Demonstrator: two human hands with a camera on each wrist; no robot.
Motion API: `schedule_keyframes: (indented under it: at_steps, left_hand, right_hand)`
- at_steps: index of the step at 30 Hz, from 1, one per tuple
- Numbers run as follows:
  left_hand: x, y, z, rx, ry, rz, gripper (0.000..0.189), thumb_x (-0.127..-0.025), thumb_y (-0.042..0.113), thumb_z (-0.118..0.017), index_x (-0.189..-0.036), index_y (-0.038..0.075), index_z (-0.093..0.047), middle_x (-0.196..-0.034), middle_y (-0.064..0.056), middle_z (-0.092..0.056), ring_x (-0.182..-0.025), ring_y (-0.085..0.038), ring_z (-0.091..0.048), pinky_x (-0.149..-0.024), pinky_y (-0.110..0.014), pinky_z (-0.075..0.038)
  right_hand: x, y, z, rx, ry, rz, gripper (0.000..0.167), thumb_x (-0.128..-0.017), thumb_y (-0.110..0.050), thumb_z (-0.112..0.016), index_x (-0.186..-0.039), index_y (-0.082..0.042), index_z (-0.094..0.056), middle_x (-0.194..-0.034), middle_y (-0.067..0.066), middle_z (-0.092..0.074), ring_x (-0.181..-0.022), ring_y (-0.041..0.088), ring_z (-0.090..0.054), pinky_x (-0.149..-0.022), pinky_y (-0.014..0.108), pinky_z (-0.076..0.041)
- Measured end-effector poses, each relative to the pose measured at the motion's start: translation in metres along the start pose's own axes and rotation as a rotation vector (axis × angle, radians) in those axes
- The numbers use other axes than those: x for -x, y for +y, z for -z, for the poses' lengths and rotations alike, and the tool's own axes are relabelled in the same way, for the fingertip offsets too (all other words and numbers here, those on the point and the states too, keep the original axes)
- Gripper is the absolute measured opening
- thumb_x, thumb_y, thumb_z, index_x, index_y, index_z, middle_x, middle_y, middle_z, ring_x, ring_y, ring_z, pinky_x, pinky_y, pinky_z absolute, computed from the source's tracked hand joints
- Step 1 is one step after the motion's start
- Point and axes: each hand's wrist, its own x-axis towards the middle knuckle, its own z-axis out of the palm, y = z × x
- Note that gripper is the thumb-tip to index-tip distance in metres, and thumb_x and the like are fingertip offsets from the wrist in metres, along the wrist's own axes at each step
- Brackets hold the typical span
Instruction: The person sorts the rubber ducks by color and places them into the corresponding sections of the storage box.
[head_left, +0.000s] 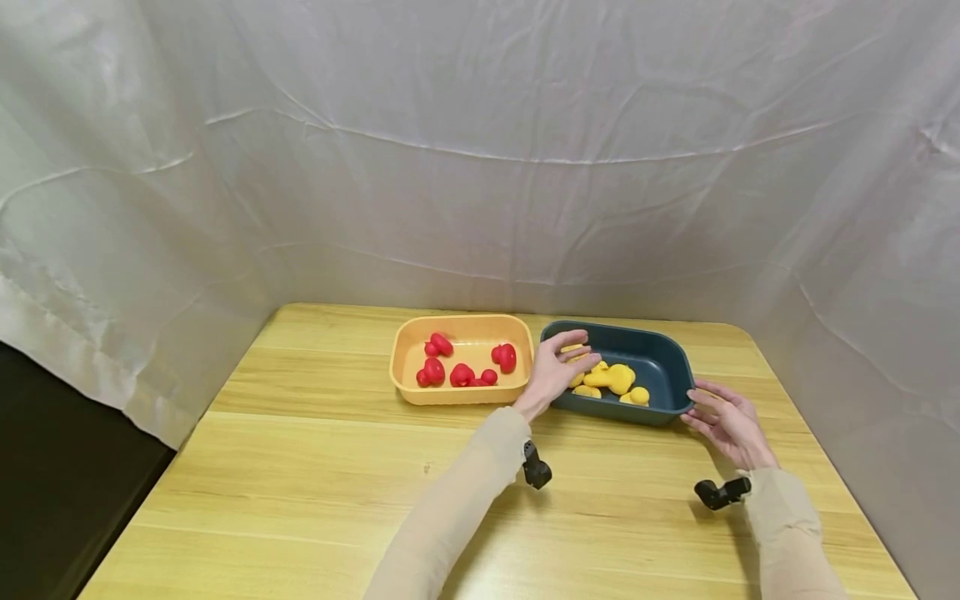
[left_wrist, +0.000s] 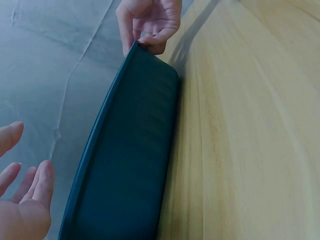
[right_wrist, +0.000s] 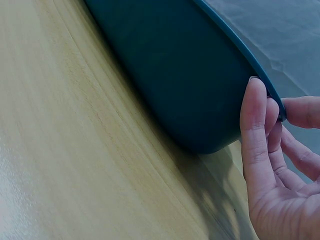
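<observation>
A dark blue bin (head_left: pixel 670 354) with a rolled rim stands on the table, its long side towards me. Several yellow rounded toys (head_left: pixel 618 377) lie in its left and middle part; their exact kind is too small to tell. My left hand (head_left: pixel 558 367) hangs over the bin's left end, fingers spread and slightly bent, with nothing seen in them. At the right front corner, my right hand (head_left: pixel 729 423) pinches the rim; in the right wrist view its fingers (right_wrist: pixel 256 117) press the outer wall while the thumb lies at the rim's inner side.
Left of the blue bin sits a light orange bin (head_left: pixel 453 398) holding several red rounded toys (head_left: pixel 506 358). Both stand near the back edge of the wooden table (head_left: pixel 300 492). Grey cloth (head_left: pixel 480 167) hangs behind and at both sides.
</observation>
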Motion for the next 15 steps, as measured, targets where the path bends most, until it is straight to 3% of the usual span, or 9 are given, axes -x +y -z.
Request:
schedule_keyframes:
  at_steps: [8,12,15]
  left_hand:
    - [0.008,0.009,0.023,0.009,0.016,-0.049,0.046,-0.090,0.004,-0.073,-0.135,0.001,-0.060,-0.137,-0.020,-0.063,-0.128,-0.038,-0.061,-0.100,-0.031,-0.057]
    - [0.015,0.017,0.050,0.013,0.046,-0.066,0.050,-0.089,0.000,-0.073,-0.137,-0.004,-0.057,-0.138,-0.024,-0.060,-0.131,-0.043,-0.056,-0.104,-0.031,-0.055]
    - [0.022,0.023,0.079,-0.044,0.084,-0.084,0.052,-0.088,0.001,-0.074,-0.136,-0.006,-0.056,-0.139,-0.026,-0.059,-0.132,-0.044,-0.055,-0.109,-0.034,-0.052]
  right_hand:
    - [0.000,0.000,0.001,-0.002,0.020,-0.006,0.021,-0.100,-0.007,-0.060,-0.109,-0.024,-0.070,-0.096,-0.003,-0.066,-0.074,0.013,-0.070,-0.076,0.025,-0.064]
    - [0.000,0.001,-0.001,-0.006,0.022,0.054,0.022,-0.100,-0.003,-0.059,-0.107,-0.021,-0.071,-0.092,-0.002,-0.070,-0.073,0.014,-0.071,-0.072,0.026,-0.064]
    - [0.000,0.003,-0.004,0.045,0.051,0.140,0.023,-0.098,-0.001,-0.061,-0.108,-0.019,-0.070,-0.087,-0.003,-0.072,-0.072,0.013,-0.071,-0.070,0.027,-0.064]
